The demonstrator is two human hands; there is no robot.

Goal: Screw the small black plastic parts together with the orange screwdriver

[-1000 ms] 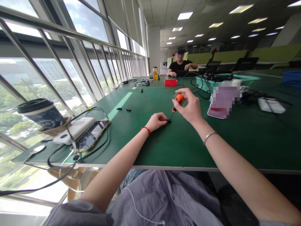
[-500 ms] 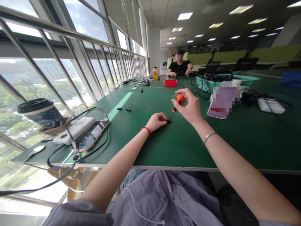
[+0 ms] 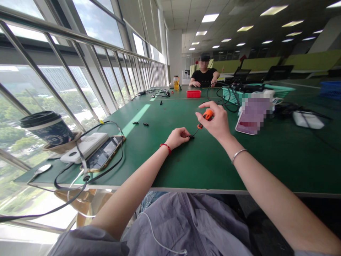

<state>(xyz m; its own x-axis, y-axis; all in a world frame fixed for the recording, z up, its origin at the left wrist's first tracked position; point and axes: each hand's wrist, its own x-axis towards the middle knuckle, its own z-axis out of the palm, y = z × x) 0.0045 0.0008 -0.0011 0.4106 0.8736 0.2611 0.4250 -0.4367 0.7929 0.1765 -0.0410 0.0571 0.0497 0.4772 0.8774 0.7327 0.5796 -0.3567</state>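
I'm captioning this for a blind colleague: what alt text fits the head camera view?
A person's right hand holds an orange-handled screwdriver, its tip at a tiny black part pinched by the left hand on a green table. A coffee cup, phone and cables lie to the left; another person sits at the far end.

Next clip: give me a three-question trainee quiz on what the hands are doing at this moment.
1. Which of the hands grips the orange-handled screwdriver? A) left hand B) right hand C) neither
2. True or false: the left hand pinches a small black part on the green table, right at the screwdriver's tip.
3. Fill in: the lidded coffee cup sits at the table's ____ end, by the window.
Key: 1 B. 2 True. 3 left.
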